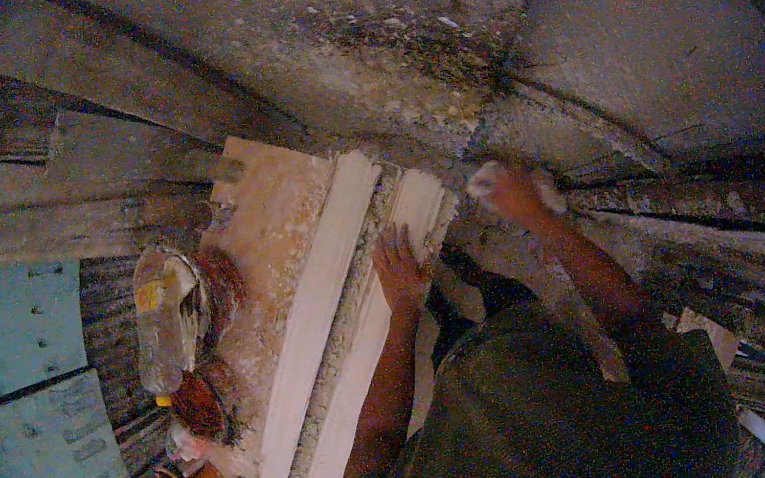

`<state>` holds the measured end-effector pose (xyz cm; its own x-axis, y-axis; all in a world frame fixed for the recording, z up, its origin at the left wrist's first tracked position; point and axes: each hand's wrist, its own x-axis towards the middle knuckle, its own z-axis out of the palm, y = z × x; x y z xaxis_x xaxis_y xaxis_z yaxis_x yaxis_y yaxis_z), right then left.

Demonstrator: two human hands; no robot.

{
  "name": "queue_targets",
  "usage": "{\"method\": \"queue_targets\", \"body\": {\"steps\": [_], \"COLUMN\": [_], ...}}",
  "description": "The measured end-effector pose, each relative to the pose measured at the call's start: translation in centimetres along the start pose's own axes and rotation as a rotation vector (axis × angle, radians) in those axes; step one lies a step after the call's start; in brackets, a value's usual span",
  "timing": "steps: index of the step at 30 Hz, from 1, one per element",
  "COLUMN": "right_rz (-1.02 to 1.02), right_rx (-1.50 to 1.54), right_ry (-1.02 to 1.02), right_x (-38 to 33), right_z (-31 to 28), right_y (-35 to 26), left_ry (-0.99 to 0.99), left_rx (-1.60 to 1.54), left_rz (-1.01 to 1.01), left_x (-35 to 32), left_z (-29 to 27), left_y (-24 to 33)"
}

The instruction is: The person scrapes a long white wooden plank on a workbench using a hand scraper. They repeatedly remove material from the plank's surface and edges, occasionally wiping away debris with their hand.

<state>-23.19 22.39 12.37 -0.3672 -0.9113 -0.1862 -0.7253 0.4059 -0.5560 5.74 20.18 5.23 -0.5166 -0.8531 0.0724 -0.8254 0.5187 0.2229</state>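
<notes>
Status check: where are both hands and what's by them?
Left hand flat against the pale slab. Right hand raised at the rough wall, grip unclear. Bag sits left, apart.

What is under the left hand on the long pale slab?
The left hand lies flat on the long pale slab, near its rough grey edge. The spot beneath the palm is covered.

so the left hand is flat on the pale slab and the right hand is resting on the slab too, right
Not quite. In the head view the left hand is indeed on the pale slab, but the right hand is off it, up against the rough grey wall beyond the slab's end.
</notes>
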Motion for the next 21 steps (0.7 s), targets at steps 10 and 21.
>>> {"method": "queue_targets", "body": {"steps": [10,21], "right_rz": [-0.045,-0.171], "right_rx": [0.203,0.051], "right_ry": [-0.032,-0.071], "right_x": [-0.1,2.5], "right_z": [2.4,1.3], "right_y": [0.2,-1.0], "left_ry": [-0.168,-0.156], "left_rx": [0.066,0.009], "left_rz": [-0.103,-0.082], "left_x": [-2.2,-2.4], "left_z": [-0.5,-0.5], "left_y": [-0.8,-0.6]}}
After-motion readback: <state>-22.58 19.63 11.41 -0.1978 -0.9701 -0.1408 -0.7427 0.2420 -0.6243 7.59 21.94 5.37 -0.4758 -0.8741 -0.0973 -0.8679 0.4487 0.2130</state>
